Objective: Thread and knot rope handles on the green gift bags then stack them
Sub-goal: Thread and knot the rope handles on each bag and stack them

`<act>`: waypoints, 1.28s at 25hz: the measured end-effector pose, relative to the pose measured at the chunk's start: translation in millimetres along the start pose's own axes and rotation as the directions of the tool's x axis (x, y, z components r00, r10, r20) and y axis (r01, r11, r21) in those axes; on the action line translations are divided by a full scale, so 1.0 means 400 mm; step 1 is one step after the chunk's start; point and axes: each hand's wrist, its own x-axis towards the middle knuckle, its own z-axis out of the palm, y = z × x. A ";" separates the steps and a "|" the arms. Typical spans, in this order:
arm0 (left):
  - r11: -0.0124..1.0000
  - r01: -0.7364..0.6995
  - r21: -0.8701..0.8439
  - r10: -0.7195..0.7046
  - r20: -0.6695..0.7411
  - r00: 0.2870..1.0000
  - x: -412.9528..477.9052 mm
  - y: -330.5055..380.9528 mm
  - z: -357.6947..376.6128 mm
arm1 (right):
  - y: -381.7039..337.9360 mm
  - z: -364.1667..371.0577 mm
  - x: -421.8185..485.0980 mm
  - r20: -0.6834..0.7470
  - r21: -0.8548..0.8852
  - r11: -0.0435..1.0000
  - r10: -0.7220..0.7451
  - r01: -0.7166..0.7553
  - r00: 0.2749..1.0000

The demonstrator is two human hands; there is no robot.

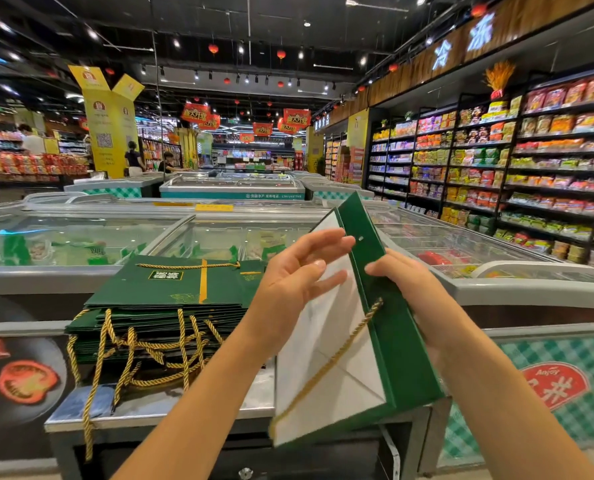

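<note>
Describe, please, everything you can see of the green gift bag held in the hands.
The green gift bag looks like stiff card, dark green outside, white inside with fold creases. It is held tilted, white face showing. A green band along one edge has a punched hole near the top. A gold twisted rope trails from that band across the white face. The right hand grips the band; the left hand touches the white face with spread fingers.

Forearms, left hand and right hand are bare.
</note>
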 end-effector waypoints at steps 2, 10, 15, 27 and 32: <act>0.985 -0.003 0.171 0.015 -0.069 0.997 -0.002 -0.011 -0.012 | 0.024 -0.012 -0.014 -0.030 0.055 0.998 -0.007 0.009 1.000; 0.440 0.064 0.896 -0.241 0.049 0.969 -0.117 -0.149 -0.134 | 0.205 -0.080 0.026 -0.198 -0.039 0.995 0.086 -0.095 0.976; 0.322 -0.042 0.946 -0.204 0.112 0.972 -0.131 -0.200 -0.150 | 0.286 -0.091 0.042 -0.228 -0.605 0.796 -0.148 -0.021 0.962; 0.472 0.023 0.881 -0.077 0.015 0.997 -0.153 -0.233 -0.168 | 0.360 0.010 0.008 0.334 -0.739 0.478 -0.351 0.474 0.875; 0.594 0.124 0.795 -0.144 -0.046 0.988 -0.158 -0.215 -0.184 | 0.336 -0.084 0.016 0.129 -0.820 0.481 -0.375 0.312 0.918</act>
